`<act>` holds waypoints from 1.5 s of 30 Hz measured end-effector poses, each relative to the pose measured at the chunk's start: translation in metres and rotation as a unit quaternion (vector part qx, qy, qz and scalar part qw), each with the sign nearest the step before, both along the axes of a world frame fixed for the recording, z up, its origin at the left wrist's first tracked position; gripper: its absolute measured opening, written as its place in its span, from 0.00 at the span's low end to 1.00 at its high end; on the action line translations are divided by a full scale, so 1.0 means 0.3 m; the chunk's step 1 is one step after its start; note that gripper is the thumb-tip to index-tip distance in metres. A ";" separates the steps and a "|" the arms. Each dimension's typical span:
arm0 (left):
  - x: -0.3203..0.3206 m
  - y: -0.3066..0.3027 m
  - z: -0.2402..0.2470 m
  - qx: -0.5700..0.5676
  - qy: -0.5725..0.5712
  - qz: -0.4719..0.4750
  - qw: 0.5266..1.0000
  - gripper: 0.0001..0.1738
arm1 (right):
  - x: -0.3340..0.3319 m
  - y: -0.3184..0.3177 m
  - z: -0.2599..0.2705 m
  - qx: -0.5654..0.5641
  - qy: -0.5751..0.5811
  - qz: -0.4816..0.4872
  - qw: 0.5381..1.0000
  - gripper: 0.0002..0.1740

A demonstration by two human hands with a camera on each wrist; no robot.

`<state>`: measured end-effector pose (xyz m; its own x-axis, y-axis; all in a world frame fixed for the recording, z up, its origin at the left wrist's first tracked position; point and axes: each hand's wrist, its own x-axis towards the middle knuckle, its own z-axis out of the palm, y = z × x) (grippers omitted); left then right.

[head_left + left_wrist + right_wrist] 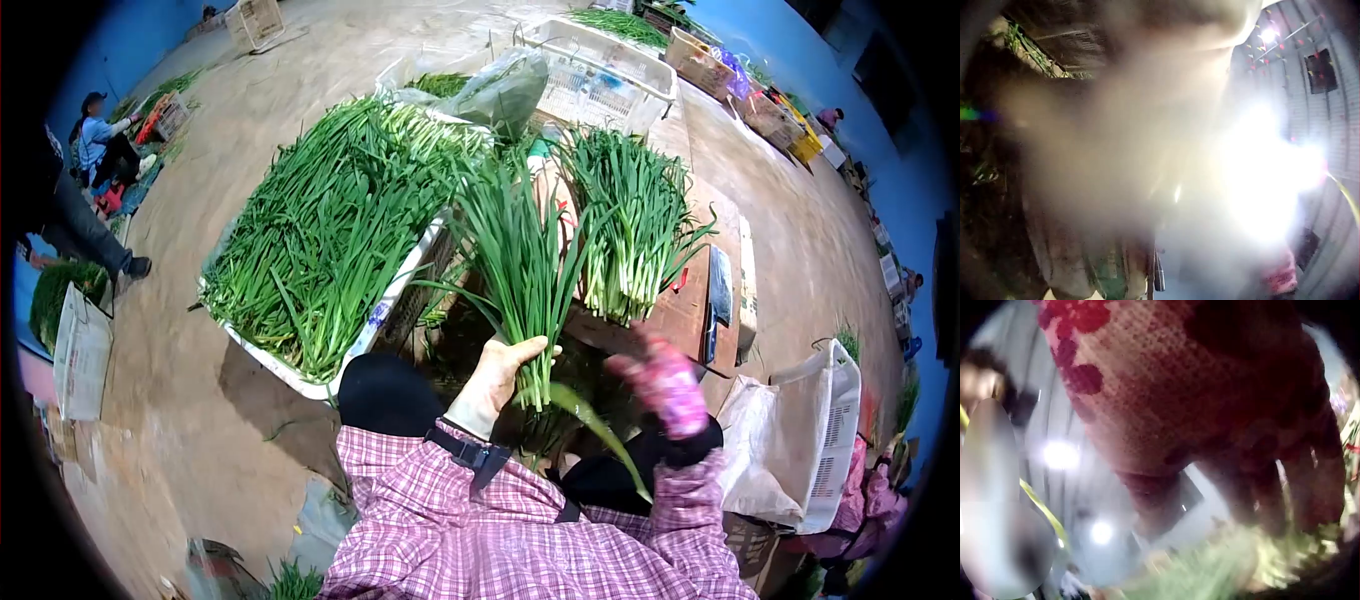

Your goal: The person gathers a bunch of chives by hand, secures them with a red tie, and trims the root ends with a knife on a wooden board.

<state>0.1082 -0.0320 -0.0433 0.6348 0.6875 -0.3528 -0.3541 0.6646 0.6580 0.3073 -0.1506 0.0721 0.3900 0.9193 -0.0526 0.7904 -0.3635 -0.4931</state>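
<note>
My left hand [490, 382] grips a bunch of garlic chives [520, 260] near its pale stem ends, leaves fanning up and away. A glove with a pink flower print covers my right hand [662, 385], blurred, holding nothing, its fingers [1160, 506] apart. Between the hands a loose yellow-green leaf [607, 432] hangs in the air. Beyond the right hand a second bunch of chives [632, 225] lies on a wooden board [685, 255]. A broad-bladed knife [719, 285] lies at the board's right. Glare and blur hide most of the left wrist view.
A white crate [385, 310] heaped with chives stands at the left, another pale crate [655, 85] behind. On the right, a white basket [835, 440] leans beside a whitish sack [755, 440]. A seated person [95, 140] and someone's legs [85, 220] are far left.
</note>
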 end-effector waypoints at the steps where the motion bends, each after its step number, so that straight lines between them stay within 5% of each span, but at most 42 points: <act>1: 0.008 -0.003 -0.005 -0.005 0.005 0.003 1.000 0.18 | -0.025 0.002 -0.093 0.026 -0.012 0.025 0.999 0.46; 4: 0.015 -0.008 0.026 -0.024 0.025 0.021 0.999 0.18 | -0.144 0.048 -0.245 -0.077 0.249 0.037 0.965 0.52; 7: 0.030 -0.037 0.084 0.032 0.081 0.094 0.992 0.16 | -0.263 0.078 -0.217 -0.021 0.312 0.041 0.949 0.48; 9: 0.025 -0.018 0.136 0.075 0.132 0.076 0.985 0.19 | -0.263 0.107 -0.221 -0.034 0.411 0.041 0.910 0.46; 10: 0.025 -0.008 0.149 0.096 0.156 0.068 0.981 0.20 | -0.279 0.123 -0.267 0.045 0.490 0.031 0.870 0.39; 11: 0.035 0.012 0.121 0.151 0.167 0.060 0.973 0.24 | -0.266 0.119 -0.295 0.026 0.531 0.011 0.847 0.30; 13: 0.023 0.035 0.146 0.235 0.236 -0.002 0.943 0.49 | -0.248 0.117 -0.285 0.028 0.552 0.029 0.833 0.14; 15: 0.001 0.057 0.140 0.274 0.307 -0.078 0.908 0.68 | -0.227 0.124 -0.372 0.033 0.750 -0.044 0.659 0.06; 16: -0.011 0.058 0.198 0.299 0.333 -0.089 0.890 0.68 | -0.202 0.114 -0.370 0.044 0.649 0.093 0.754 0.07; 20: -0.088 0.139 0.283 0.385 0.366 -0.067 0.844 0.61 | -0.197 0.102 -0.295 0.046 0.819 -0.034 0.571 0.13; 22: -0.128 0.165 0.247 0.317 0.193 0.083 0.925 0.57 | -0.192 0.106 -0.281 0.049 0.880 -0.046 0.470 0.15; 24: -0.154 0.114 0.216 0.267 0.142 0.257 0.918 0.52 | -0.174 0.115 -0.339 0.044 0.918 0.008 0.395 0.18; 25: -0.148 0.071 0.193 0.227 0.135 0.268 0.926 0.48 | -0.176 0.111 -0.339 0.046 0.913 0.001 0.405 0.19; 26: -0.150 0.029 0.167 0.186 0.127 0.278 0.934 0.45 | -0.177 0.111 -0.337 0.046 0.919 0.001 0.390 0.19; 28: -0.160 0.023 -0.039 0.030 -0.004 0.057 0.998 0.43 | -0.189 0.103 -0.330 0.043 0.931 -0.003 0.362 0.19; 31: -0.062 -0.031 -0.010 -0.108 -0.270 -0.176 0.940 0.48 | -0.216 0.064 -0.295 0.044 0.923 -0.002 0.383 0.23; 33: -0.040 0.001 0.113 -0.070 -0.246 -0.217 0.942 0.47 | -0.235 0.050 -0.290 0.030 0.937 0.027 0.347 0.26; 34: -0.025 0.017 0.172 -0.050 -0.234 -0.238 0.941 0.47 | -0.249 0.030 -0.240 0.039 0.921 0.004 0.388 0.25; 35: -0.006 0.028 0.206 -0.008 -0.203 -0.224 0.953 0.43 | -0.241 0.028 -0.249 0.035 0.928 0.035 0.370 0.27; 38: -0.005 0.032 0.162 -0.008 -0.132 -0.227 0.965 0.44 | -0.220 0.032 -0.321 -0.012 0.935 0.048 0.351 0.27; 39: 0.019 0.020 0.120 0.001 -0.124 -0.165 0.978 0.37 | -0.214 0.029 -0.337 -0.034 0.935 0.038 0.351 0.27; 42: 0.025 0.047 -0.043 -0.040 -0.069 -0.167 0.983 0.30 | -0.206 -0.035 -0.355 -0.080 0.859 -0.039 0.504 0.28; 43: 0.025 0.054 -0.052 -0.046 -0.052 -0.168 0.983 0.27 | -0.180 -0.055 -0.398 -0.099 0.830 0.032 0.548 0.29; 45: 0.022 0.049 -0.031 -0.044 -0.017 -0.133 0.990 0.22 | -0.080 -0.068 -0.379 -0.242 0.619 0.057 0.745 0.25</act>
<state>0.1150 -0.0174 -0.0527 0.8013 0.4626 -0.3793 -0.1800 0.7911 0.5846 0.2832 -0.1711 -0.0416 -0.3122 0.6998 -0.6425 -0.1220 -0.7002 -0.7034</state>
